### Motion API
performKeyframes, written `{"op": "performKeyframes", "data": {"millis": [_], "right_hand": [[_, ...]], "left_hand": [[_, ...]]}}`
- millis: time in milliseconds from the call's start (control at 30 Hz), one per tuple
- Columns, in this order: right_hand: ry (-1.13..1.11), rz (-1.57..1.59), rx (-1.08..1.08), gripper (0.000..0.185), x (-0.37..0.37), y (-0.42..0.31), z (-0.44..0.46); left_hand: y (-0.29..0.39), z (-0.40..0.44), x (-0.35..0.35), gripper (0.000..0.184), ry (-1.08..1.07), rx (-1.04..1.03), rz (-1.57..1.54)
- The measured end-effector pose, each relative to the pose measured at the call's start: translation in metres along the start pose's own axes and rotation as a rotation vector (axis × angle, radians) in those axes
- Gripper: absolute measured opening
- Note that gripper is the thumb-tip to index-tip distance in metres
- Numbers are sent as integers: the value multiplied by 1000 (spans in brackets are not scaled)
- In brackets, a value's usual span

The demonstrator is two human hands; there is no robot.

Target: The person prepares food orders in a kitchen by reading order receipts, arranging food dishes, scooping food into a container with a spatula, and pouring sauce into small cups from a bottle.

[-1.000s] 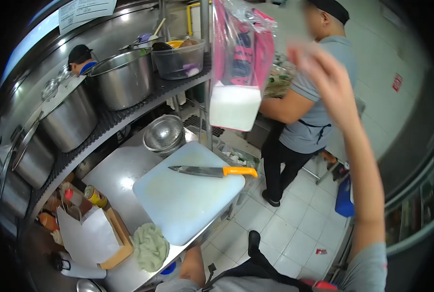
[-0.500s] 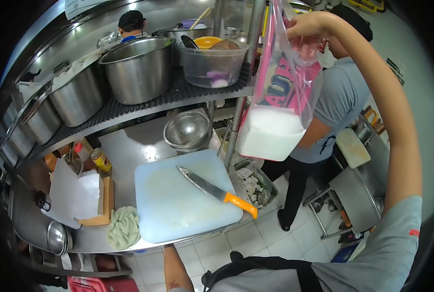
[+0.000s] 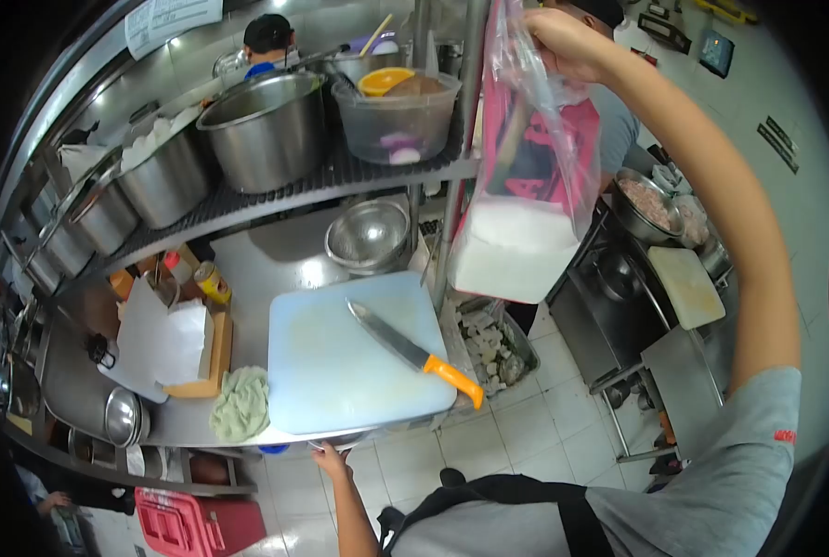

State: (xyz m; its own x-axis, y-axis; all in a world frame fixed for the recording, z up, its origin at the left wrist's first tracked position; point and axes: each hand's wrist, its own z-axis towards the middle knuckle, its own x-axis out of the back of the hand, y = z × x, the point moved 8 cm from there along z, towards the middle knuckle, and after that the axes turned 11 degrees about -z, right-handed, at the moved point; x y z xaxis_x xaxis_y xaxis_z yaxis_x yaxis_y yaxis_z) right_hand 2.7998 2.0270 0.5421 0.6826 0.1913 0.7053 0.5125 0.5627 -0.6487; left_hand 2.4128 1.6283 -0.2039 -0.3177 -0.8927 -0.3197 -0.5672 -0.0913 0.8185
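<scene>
My right hand (image 3: 567, 45) is raised at the top of a clear plastic bag (image 3: 574, 125), its fingers bent against the plastic. The bag hangs beside the rack post, with pink printed wrapping and a white block (image 3: 512, 249) in its lower part. Low at the counter's front edge, my left hand (image 3: 332, 459) has its fingers around a pale rim, mostly hidden under the edge. A knife (image 3: 386, 336) with an orange handle lies slantwise on the white cutting board (image 3: 326, 371). Left of the board sits a crumpled green cloth (image 3: 241, 405).
Large steel pots (image 3: 261, 135) and a clear tub (image 3: 398, 121) line the shelf. Metal colanders (image 3: 368, 237) stand behind the board, an open carton (image 3: 212, 357) at left. A co-worker (image 3: 619, 125) is behind the bag; another person's cap (image 3: 268, 33) shows beyond the shelf.
My right hand has gone from a blurred reach beside the bag to its top. My left hand has come into view at the counter edge. The whole view has shifted.
</scene>
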Motion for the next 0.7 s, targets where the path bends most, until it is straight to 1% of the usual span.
{"op": "performKeyframes", "data": {"millis": [33, 67, 133, 200, 300, 400, 467, 567, 667, 700], "right_hand": [[-150, 382, -225, 74, -8, 50, 18], [-238, 477, -367, 73, -21, 67, 21], [-352, 308, -488, 72, -49, 63, 10], [-457, 75, -552, 71, -74, 53, 1], [-602, -252, -580, 69, -99, 29, -12], [-726, -469, -568, 67, -118, 9, -19], [-800, -569, -543, 66, -129, 0, -25], [-899, -677, -510, 64, -146, -10, -35], [-976, -760, -486, 63, -163, -15, -47], [-995, -782, -480, 62, -168, -16, -48]], "left_hand": [[4, -18, 7, 27, -32, -19, -48], [2, -31, 19, 27, -11, -35, -60], [0, -60, 41, 29, 68, -41, -67], [9, -98, 58, 27, 110, -73, -37], [4, -129, 91, 23, 143, -133, -5], [-14, -155, 131, 19, 159, -188, 39], [-22, -167, 151, 16, 178, -228, 81], [-19, -196, 151, 16, 302, -166, 28], [-31, -197, 161, 17, 297, -176, 48], [-31, -192, 161, 17, 260, -264, 143]]}}
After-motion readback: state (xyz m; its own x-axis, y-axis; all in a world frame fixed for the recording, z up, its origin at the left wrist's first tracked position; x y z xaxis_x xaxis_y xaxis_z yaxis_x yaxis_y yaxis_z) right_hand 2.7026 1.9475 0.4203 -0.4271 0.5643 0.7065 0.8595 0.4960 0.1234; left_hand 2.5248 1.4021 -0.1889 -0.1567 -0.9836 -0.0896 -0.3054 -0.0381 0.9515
